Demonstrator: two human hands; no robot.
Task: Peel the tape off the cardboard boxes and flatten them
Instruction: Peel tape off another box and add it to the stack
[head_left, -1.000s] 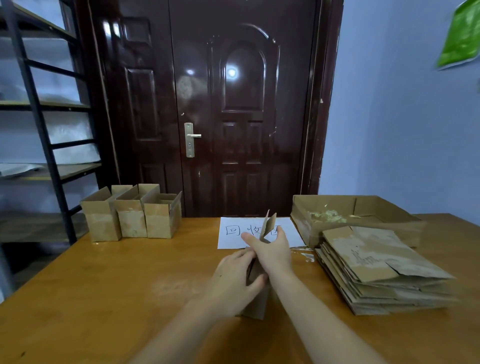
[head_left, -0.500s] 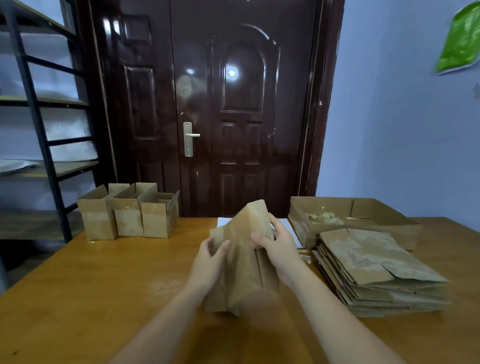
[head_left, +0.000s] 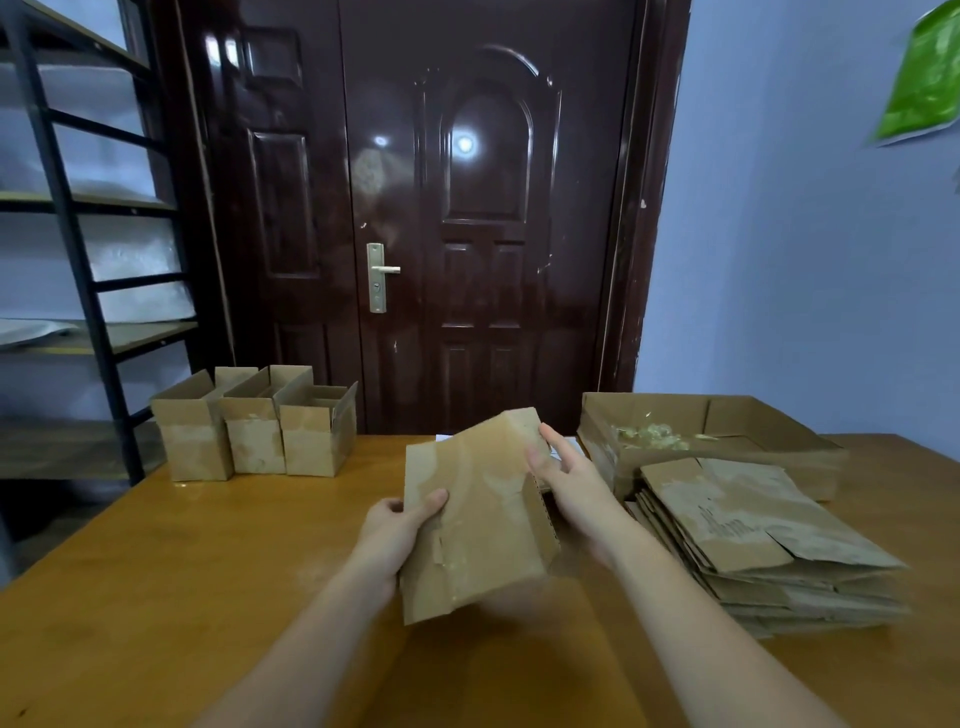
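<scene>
Flattened cardboard box (head_left: 475, 514) now tilted flatter, raised above counter (head_left: 208, 545). Left hand (head_left: 395, 530) pinches its left edge; right hand (head_left: 571, 483) grips right edge.

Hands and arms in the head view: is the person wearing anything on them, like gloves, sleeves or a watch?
Nothing shows. The left hand and right hand are bare, with no gloves, rings or watch in sight. Both forearms are uncovered right to the bottom edge of the picture, so any sleeve would end above what the camera takes in. No markings or straps.
</scene>
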